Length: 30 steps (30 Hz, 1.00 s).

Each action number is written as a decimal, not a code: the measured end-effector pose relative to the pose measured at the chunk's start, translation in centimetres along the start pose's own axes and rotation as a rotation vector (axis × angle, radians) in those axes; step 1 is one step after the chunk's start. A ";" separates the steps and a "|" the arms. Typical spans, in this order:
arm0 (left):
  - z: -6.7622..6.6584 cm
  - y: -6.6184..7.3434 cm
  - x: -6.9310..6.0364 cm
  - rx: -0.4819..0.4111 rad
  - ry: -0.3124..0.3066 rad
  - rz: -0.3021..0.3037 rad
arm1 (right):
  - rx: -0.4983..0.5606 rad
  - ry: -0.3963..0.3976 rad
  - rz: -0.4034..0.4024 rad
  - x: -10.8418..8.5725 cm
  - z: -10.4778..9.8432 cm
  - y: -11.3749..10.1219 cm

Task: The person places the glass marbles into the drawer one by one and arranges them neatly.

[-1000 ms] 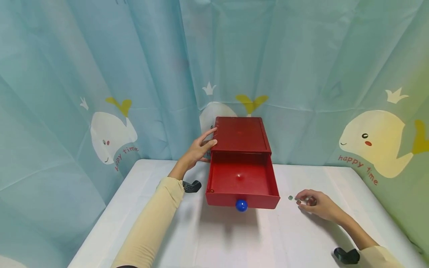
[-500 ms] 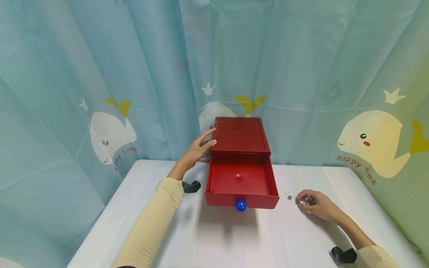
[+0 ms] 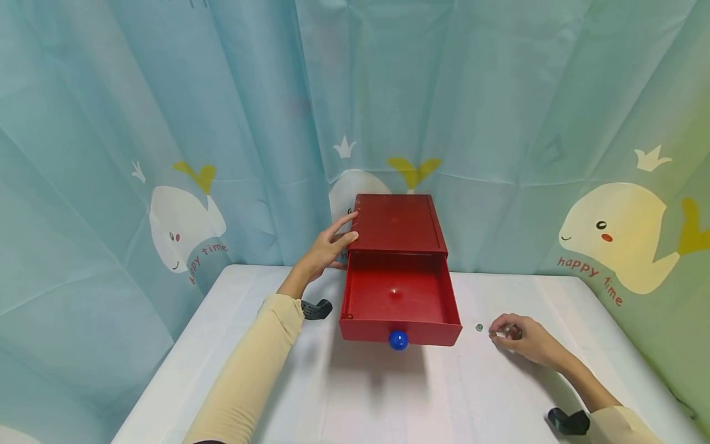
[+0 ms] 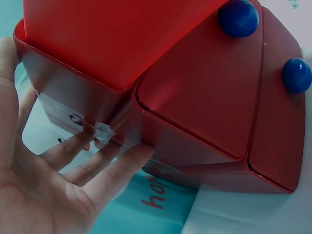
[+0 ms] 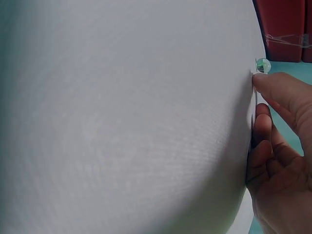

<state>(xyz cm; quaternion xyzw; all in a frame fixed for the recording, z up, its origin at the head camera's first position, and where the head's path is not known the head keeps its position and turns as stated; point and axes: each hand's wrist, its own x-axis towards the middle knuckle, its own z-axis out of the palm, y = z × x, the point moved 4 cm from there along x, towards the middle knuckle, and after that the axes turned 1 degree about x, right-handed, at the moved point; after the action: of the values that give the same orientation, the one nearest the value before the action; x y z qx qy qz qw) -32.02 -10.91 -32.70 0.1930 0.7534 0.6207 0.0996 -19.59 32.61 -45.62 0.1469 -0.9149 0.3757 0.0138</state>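
Observation:
A red drawer cabinet (image 3: 398, 223) stands on the table with its top drawer (image 3: 366, 331) pulled out. The drawer's front carries a blue ball knob (image 3: 398, 340). In its near left corner lies a small amber-brown marble (image 3: 349, 316). My left hand (image 3: 322, 251) rests against the cabinet's left side, its fingers (image 4: 109, 168) spread and nearly straight along the wall. To the right of the drawer, my right hand (image 3: 526, 340) pinches a reddish-brown marble (image 3: 492, 335) at the tabletop between thumb and fingertips. A clear greenish marble (image 3: 479, 327) lies just left of those fingertips.
Two lower drawers with blue knobs (image 4: 239, 18) show pushed in below, in the left wrist view. A white cloth covers the table (image 3: 471, 401). Behind hangs a blue-green curtain (image 3: 499, 111) printed with whales.
My right fingertips have closed on the reddish-brown marble, which a second ago lay in plain sight between them. My left hand and the drawer keep their places.

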 end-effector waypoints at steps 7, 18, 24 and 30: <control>0.0 0.2 0.0 -0.002 0.000 0.001 | -0.003 -0.002 -0.002 0.0 -0.1 -0.2; 0.0 0.3 0.0 -0.010 0.007 -0.003 | -0.025 0.003 0.000 0.1 -0.2 -0.3; -0.1 0.0 0.1 -0.012 0.006 -0.008 | -0.022 -0.008 -0.014 0.1 0.0 -0.4; 0.0 -0.1 0.1 -0.007 0.000 -0.004 | -0.026 -0.035 -0.013 0.1 0.0 -0.5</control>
<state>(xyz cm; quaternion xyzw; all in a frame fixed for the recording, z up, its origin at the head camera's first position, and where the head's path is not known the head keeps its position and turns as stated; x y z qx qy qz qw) -32.15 -10.88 -32.77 0.1908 0.7517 0.6231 0.1015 -19.55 32.24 -45.27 0.1593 -0.9189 0.3609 0.0023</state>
